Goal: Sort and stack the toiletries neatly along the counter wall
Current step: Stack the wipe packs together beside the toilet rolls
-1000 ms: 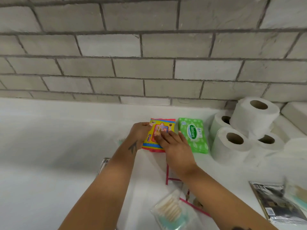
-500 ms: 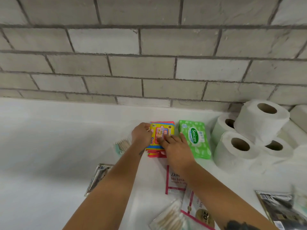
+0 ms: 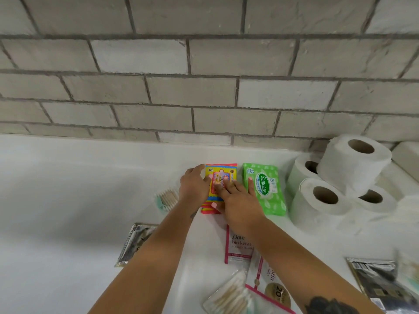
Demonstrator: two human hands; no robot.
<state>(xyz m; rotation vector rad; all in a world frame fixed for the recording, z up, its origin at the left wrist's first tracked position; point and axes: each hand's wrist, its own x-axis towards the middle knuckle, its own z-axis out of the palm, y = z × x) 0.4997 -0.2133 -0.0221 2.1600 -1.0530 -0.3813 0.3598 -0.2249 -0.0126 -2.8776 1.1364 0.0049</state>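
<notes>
Both hands rest on the colourful packet stack (image 3: pixel 221 177), which lies on the white counter (image 3: pixel 79 189) near the brick wall (image 3: pixel 204 87). The left hand (image 3: pixel 195 185) cups the stack's 9 o'clock edge with fingers curled against it; the right hand (image 3: pixel 238 201) lies flat on top, fingers straight, little finger reaching the green Sanicare wipes (image 3: pixel 264 188) just beside at 3 o'clock. Toilet rolls (image 3: pixel 340 177) are piled further toward 3 o'clock
</notes>
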